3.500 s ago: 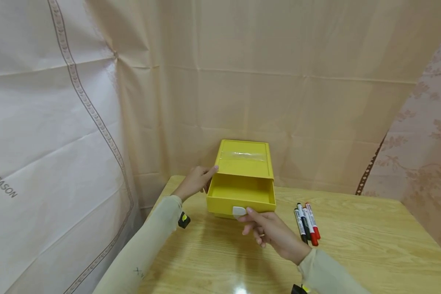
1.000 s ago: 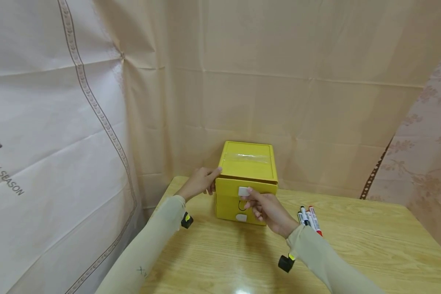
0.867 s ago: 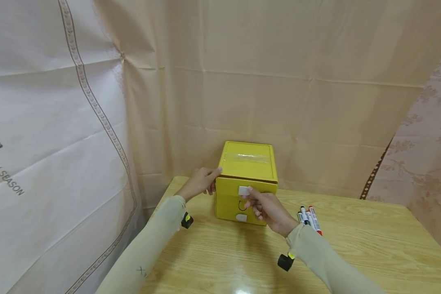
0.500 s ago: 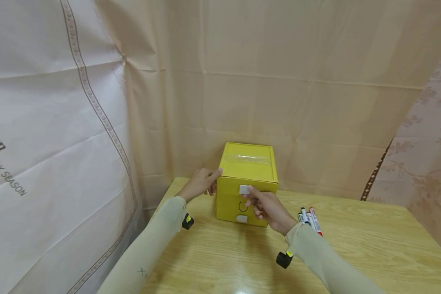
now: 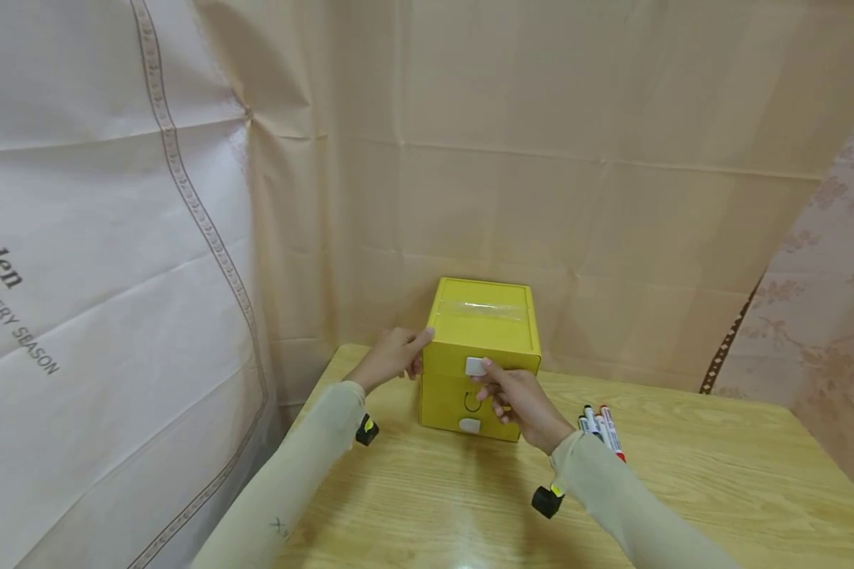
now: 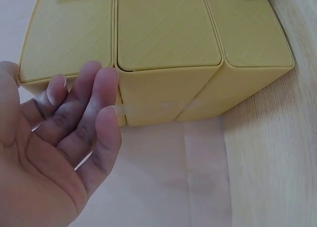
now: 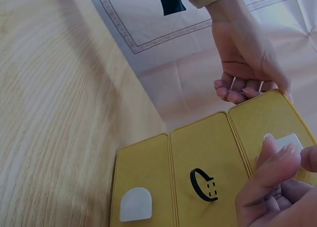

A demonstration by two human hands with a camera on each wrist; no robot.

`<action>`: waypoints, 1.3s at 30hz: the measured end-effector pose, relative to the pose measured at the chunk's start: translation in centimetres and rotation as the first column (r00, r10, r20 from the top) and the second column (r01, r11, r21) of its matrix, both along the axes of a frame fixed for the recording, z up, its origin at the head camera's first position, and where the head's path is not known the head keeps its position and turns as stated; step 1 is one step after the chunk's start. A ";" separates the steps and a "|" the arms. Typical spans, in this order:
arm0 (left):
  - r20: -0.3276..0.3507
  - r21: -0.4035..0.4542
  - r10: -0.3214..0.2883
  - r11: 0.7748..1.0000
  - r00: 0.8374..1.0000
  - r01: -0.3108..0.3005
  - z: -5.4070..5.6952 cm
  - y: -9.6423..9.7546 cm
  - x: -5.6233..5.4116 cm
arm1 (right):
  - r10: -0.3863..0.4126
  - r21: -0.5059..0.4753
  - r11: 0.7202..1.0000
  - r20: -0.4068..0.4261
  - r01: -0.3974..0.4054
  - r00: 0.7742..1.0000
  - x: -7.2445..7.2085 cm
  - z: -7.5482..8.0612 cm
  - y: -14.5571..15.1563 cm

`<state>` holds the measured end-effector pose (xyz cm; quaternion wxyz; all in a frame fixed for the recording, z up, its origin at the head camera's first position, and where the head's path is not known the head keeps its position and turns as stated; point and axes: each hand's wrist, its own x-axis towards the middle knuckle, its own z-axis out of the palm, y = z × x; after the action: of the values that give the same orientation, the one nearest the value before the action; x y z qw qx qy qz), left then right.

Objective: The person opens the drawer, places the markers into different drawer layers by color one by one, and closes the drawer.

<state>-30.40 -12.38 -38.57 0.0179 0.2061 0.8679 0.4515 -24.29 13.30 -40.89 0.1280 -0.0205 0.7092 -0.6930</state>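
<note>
In the head view, pinches the white tab [image 5: 474, 366] on the top drawer [image 5: 443, 362] of the yellow box [image 5: 482, 325] with the right hand [image 5: 525, 401]; touches the box's near left corner with the left hand [image 5: 393, 356]. Has the box upright on the surface [image 5: 719, 474], markers [image 5: 610, 431] to the right. In the left wrist view, bends the left fingers loosely beside the box. In the right wrist view, holds the tab, beyond a black loop [image 7: 196, 188] and a lower tab [image 7: 135, 205].
</note>
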 end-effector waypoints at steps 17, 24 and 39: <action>-0.044 -0.066 0.008 0.998 0.999 -0.011 -0.2 0.1 0.2 | 0.019 0.082 0.996 0.001 -0.019 1.000 0.7 -1.5 0.5; -0.064 -0.088 0.006 0.996 0.998 -0.012 0.1 0.0 0.2 | 0.030 0.106 0.994 -0.021 -0.028 0.999 0.7 -2.4 1.4; -0.074 -0.069 0.002 0.998 0.997 -0.007 -0.1 0.0 0.1 | 0.070 0.142 0.987 -0.004 -0.069 0.998 0.7 -5.0 2.0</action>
<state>-30.31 -12.36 -38.69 -0.0081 0.2199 0.8836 0.4134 -23.63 15.28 -45.91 0.1501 -0.0392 0.7562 -0.6357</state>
